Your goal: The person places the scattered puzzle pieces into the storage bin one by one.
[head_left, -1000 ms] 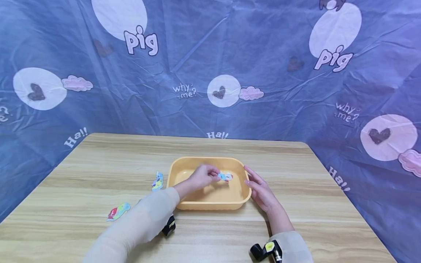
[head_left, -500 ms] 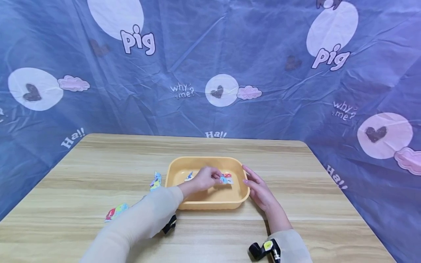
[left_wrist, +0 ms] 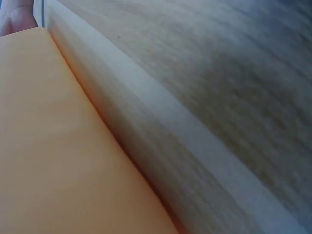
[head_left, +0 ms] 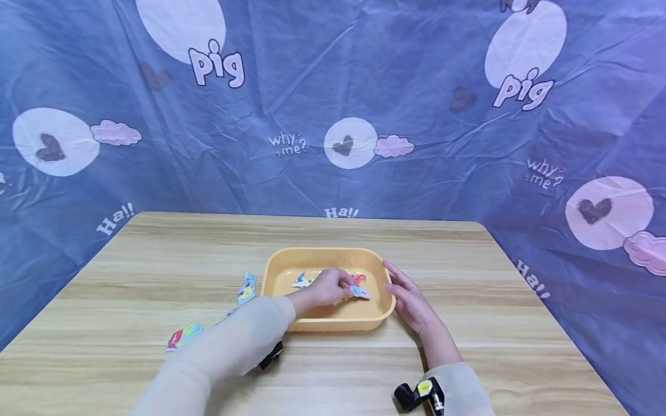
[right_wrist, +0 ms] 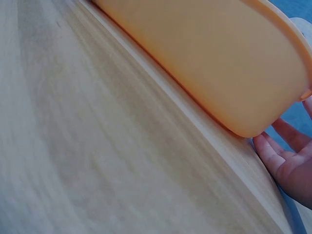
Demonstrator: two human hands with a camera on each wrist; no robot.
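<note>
In the head view my left hand (head_left: 333,286) reaches into the yellow-orange plastic basin (head_left: 333,325). Thumb and fingertips pinch a small flat cut-out piece (head_left: 360,292), light blue and white, close over the basin floor. A red piece (head_left: 359,279) lies just behind it. Another flat piece (head_left: 302,281), blue, white and yellow, is in the basin left of the hand, partly hidden by it. My right hand (head_left: 413,303) holds the basin's right end, thumb at the rim; the right wrist view shows its fingertips (right_wrist: 261,141) at the lower outer wall.
Left of the basin lie a blue, yellow and purple flat piece (head_left: 247,288) and a red, yellow and light-blue one (head_left: 184,337). The left sleeve (head_left: 234,341) partly covers another piece (head_left: 231,312). A patterned blue cloth (head_left: 260,115) hangs behind the wooden table (head_left: 499,312).
My left hand has moved slightly nearer and lower inside the basin with its piece. More of the red piece and the left piece now shows. The right hand stays at the basin's end.
</note>
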